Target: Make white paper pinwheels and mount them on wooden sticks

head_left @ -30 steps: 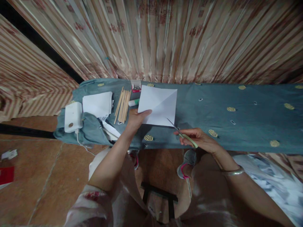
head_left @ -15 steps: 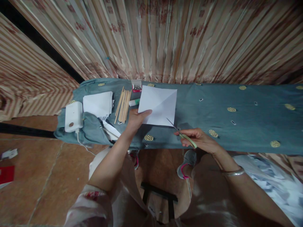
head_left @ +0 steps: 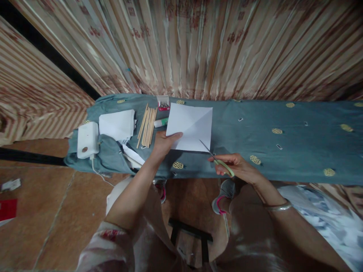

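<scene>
The background is formed by a striped, pleated curtain (head_left: 184, 45). Before it, a long table (head_left: 306, 151) is covered with a teal cloth printed with yellow pineapples. Over the near half of the table, left of its middle, a white sheet (head_left: 191, 122) is held; a diagonal crease is shown running from its far right corner. To the left, a paper stack (head_left: 115, 124) is laid on the cloth. The scissors' handle is gripped by the right hand (head_left: 239, 166), with the fingers curled around it. The sheet's left edge is pinched by the left hand (head_left: 163, 143), the thumb being laid on top and the fingers hidden. At the table's left end, a white corded device (head_left: 87, 138) is placed. Wooden sticks (head_left: 149, 128) are grouped between stack and sheet. The scissors (head_left: 226, 169) are pointed across the sheet's near right corner; whether a blade is passed beneath the paper cannot be told. Beside the sheet, a small open box (head_left: 163, 104) and a tube (head_left: 161, 122) are set.
</scene>
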`<act>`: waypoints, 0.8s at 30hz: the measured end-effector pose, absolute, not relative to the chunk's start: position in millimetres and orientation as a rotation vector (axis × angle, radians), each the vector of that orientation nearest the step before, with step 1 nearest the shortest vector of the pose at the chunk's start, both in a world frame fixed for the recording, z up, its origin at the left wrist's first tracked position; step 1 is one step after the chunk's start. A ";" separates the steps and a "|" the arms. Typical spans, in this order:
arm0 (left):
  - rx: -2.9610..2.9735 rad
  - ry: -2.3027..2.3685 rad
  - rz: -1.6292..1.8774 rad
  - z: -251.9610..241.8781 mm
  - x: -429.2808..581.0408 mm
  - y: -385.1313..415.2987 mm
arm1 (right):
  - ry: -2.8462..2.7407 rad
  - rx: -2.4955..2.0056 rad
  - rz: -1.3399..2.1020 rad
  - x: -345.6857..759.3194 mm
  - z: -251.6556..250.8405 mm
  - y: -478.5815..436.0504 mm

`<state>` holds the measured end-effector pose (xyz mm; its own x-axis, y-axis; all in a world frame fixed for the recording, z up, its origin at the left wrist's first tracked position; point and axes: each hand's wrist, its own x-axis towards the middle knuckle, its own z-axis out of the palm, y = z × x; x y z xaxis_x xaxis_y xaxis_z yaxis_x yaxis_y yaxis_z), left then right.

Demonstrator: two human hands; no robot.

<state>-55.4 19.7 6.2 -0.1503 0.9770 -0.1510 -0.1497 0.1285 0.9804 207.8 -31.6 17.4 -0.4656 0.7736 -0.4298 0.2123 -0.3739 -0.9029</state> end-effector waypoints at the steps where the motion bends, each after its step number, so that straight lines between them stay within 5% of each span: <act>1: 0.919 1.279 1.274 6.0 -54.7 19.2 | -1.456 -1.317 1.894 207.5 18.0 -31.4; 24: 0.855 1.235 1.177 9.5 -46.0 14.5 | -1.409 -1.277 1.888 201.7 18.7 -31.5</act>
